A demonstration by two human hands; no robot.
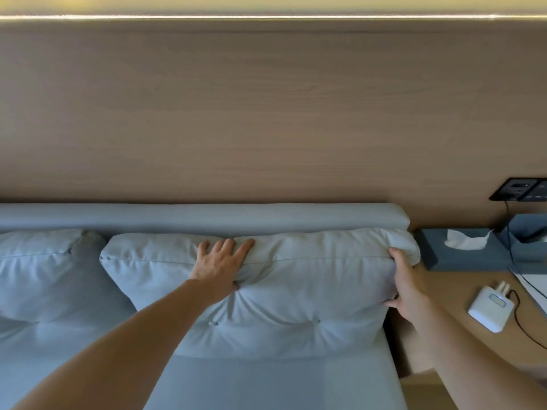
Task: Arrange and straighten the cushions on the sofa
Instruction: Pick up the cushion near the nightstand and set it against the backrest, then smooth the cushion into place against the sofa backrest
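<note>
A pale grey tufted cushion [296,294] leans against the backrest [207,216] of a light grey sofa, at its right end. My left hand [220,263] lies flat on the cushion's upper middle, fingers spread toward the top seam. My right hand [407,287] grips the cushion's right edge, thumb on the front and fingers wrapped behind. A second matching cushion [44,279] stands to the left, partly cut off by the frame edge. The sofa seat [266,383] lies below both cushions.
A wooden wall panel rises behind the sofa. To the right is a wooden side table [461,291] with a grey tissue box [461,250], a white charger [491,309] with a black cable, and a wall socket [518,193] above.
</note>
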